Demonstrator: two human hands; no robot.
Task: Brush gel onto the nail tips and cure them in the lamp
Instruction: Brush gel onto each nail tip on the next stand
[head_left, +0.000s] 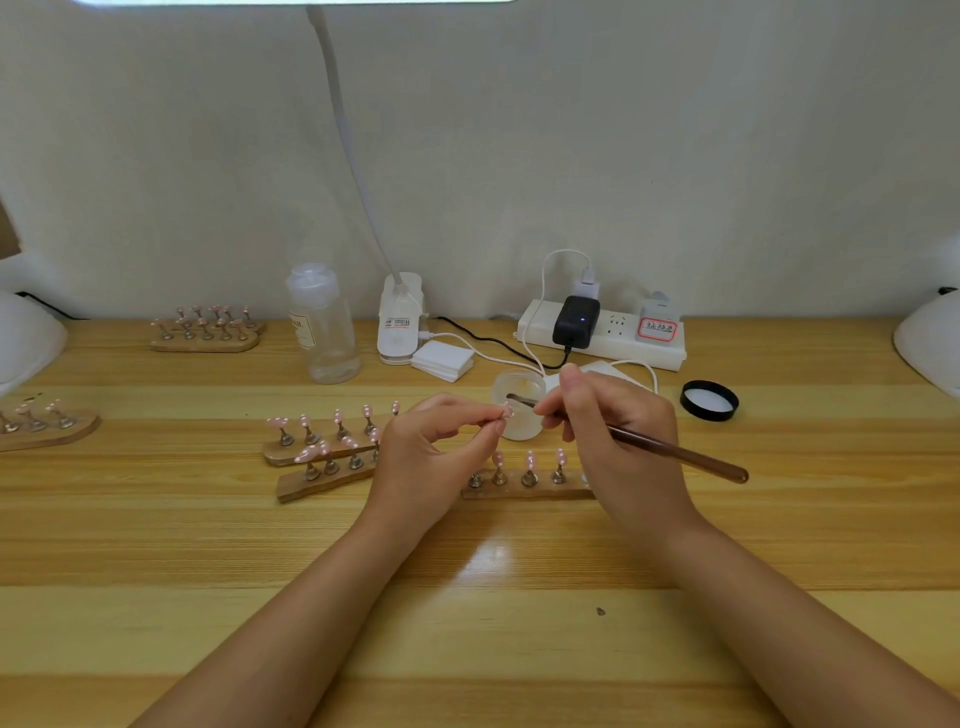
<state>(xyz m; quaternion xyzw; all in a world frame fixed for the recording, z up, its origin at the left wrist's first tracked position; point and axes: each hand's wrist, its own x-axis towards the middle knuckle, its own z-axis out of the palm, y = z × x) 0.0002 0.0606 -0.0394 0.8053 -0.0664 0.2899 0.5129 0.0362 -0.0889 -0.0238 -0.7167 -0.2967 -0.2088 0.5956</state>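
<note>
My left hand (436, 447) pinches a small pink nail tip (507, 411) on its stand, raised above the table. My right hand (613, 431) grips a brown brush (680, 454), its tip over the open gel jar (519, 402) and close to the held nail tip. Just below both hands lies a wooden holder (527, 486) with three pink tips on metal stands. Two more wooden holders (322, 457) with several pink tips lie to the left. White curved shapes, perhaps lamps, sit at the left edge (26, 338) and the right edge (930, 343).
A black jar lid (709, 400) lies right of the jar. At the back stand a clear bottle (322, 325), a clip lamp base (399, 322), white pads (442, 360) and a power strip (602, 332) with cables. More nail holders sit at back left (205, 330) and far left (47, 426).
</note>
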